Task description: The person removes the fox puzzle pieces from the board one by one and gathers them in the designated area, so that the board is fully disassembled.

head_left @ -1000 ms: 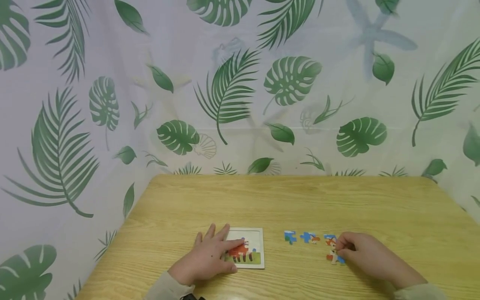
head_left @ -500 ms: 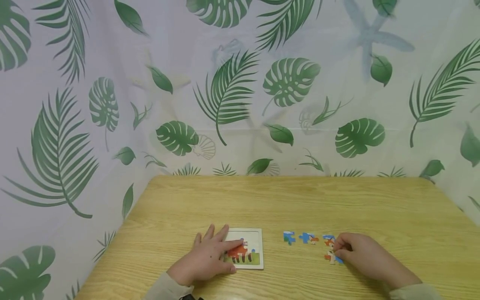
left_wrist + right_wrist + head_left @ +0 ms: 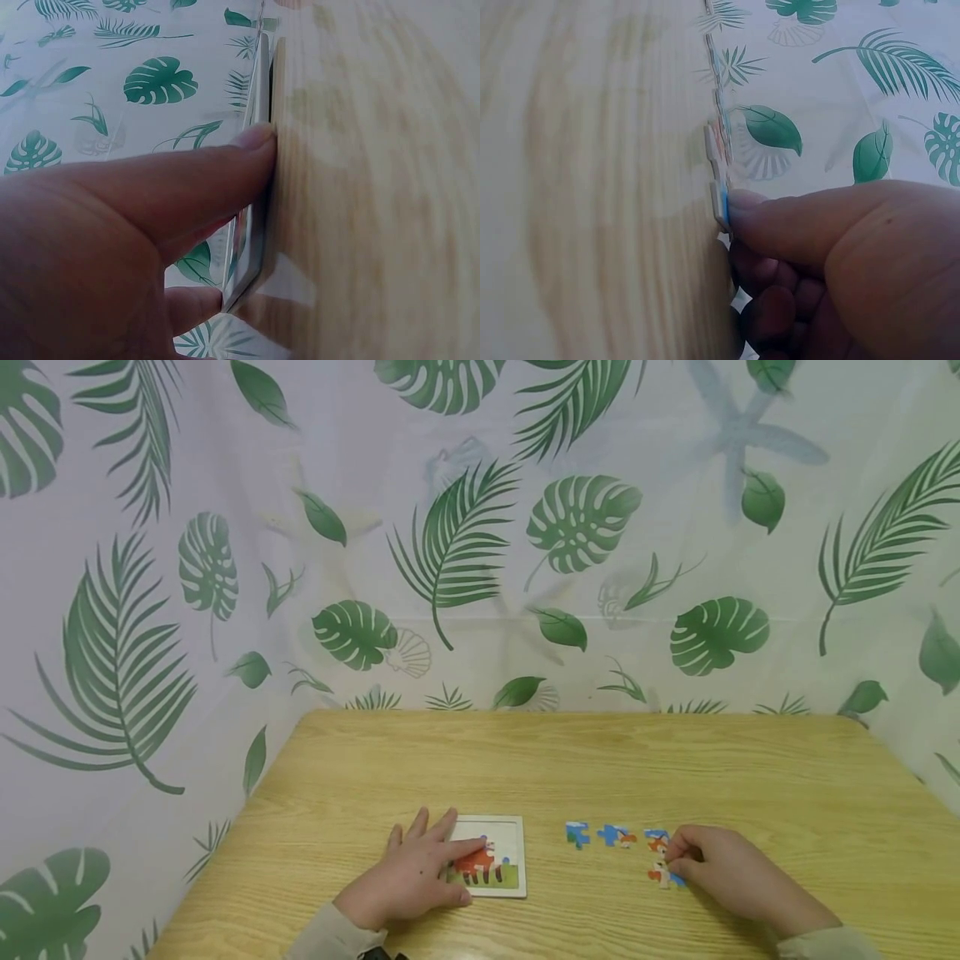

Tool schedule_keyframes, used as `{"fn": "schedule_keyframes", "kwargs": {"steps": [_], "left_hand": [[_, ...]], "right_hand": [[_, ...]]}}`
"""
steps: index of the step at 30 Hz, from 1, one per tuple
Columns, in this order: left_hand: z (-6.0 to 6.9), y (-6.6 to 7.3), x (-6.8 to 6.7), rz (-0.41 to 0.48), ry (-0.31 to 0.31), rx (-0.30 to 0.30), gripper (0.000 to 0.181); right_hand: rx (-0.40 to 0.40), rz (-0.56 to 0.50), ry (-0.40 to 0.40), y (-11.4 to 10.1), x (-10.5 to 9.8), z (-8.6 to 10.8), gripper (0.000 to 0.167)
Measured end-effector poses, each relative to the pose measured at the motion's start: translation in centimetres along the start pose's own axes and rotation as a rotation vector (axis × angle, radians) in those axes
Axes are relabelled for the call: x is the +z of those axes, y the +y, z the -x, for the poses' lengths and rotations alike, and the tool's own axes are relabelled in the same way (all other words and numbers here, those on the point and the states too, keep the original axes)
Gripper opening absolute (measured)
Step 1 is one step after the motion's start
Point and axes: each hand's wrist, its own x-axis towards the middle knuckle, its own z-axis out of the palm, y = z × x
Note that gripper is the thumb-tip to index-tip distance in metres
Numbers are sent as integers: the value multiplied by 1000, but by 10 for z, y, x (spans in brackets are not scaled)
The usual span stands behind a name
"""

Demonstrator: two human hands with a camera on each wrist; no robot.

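Note:
My left hand (image 3: 408, 870) lies spread over the left part of a square puzzle board (image 3: 522, 868) with a pale frame. Its index finger reaches onto the red animal picture (image 3: 476, 860), and the thumb rests by the board's near edge (image 3: 259, 225). My right hand (image 3: 731, 870) has its fingers curled, with thumb and index finger pinching the right side of a blue, white and orange puzzle piece (image 3: 662, 874). In the right wrist view the thumb presses on the blue part of that piece (image 3: 723, 204); the fingertips behind are partly hidden.
Just beyond the held piece lies an orange and blue puzzle piece (image 3: 657, 838). Two more stand left of it, a blue and orange piece (image 3: 615, 836) and a blue and green piece (image 3: 577, 834). The wooden table (image 3: 570, 760) meets a leaf-print curtain (image 3: 480, 568) at the back.
Both hands keep nearly the same place. The right hand and the piece at its fingertips have shifted very slightly left in the head view, along with a small movement of the whole view.

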Motion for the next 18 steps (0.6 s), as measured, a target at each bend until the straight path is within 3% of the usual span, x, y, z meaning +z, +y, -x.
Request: {"fn": "schedule_keyframes", "kwargs": {"steps": [18], "left_hand": [[1, 0, -2, -1, 1, 11, 68]], "right_hand": [[-1, -27, 1, 1, -1, 0, 8]]}}
